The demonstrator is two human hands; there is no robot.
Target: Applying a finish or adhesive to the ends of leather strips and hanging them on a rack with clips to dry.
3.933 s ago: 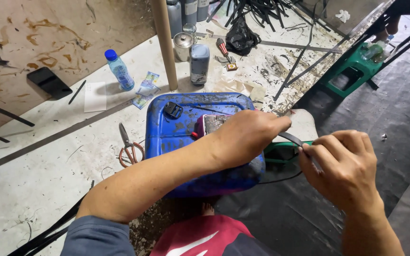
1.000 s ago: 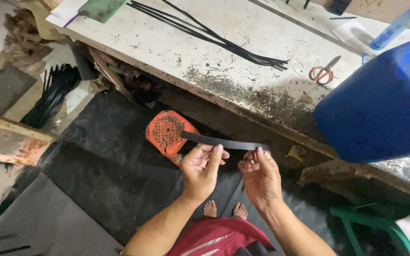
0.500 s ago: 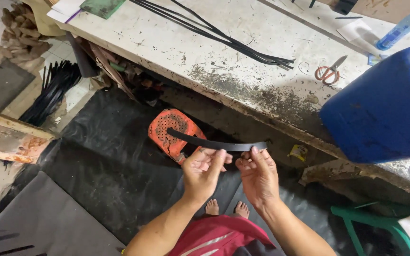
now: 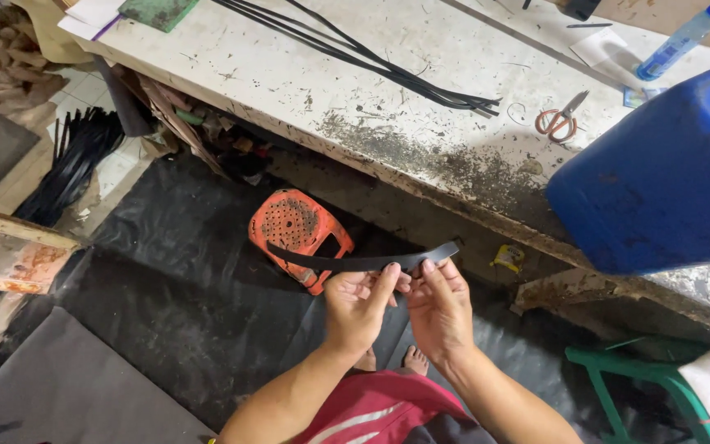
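Both hands meet low in the middle of the view, below the near edge of the desk. The left hand (image 4: 361,306) has its grip closed on a thin black strip (image 4: 347,263), thumb and forefinger pinching it from below. The right hand (image 4: 439,302) pinches the same strip just beside the left, close to the strip's right end. The strip runs left from the fingers in a shallow sag, and its free end hangs in front of an orange plastic stool (image 4: 299,233) that lies tipped on the floor.

The floor under the hands is covered with black sheeting (image 4: 166,312), creased and dull. Bare toes (image 4: 414,358) show between the forearms, above a red garment at the bottom edge.

The desk (image 4: 306,82) crosses the far half of the view on a slant. Its top is pale, scratched and stained, darkest along the near edge. A bundle of long black strips (image 4: 371,57) lies across it, and orange-handled scissors (image 4: 559,117) rest to the right of them. A large blue plastic canister (image 4: 659,181) stands at the right end of the desk, with a clear bottle with a blue cap (image 4: 685,34) beyond it.

On the far left, a loose heap of black strips (image 4: 71,164) lies on the tiled floor, with a worn wooden plank (image 4: 10,251) nearer. A green plastic frame (image 4: 634,382) sits at the near right.
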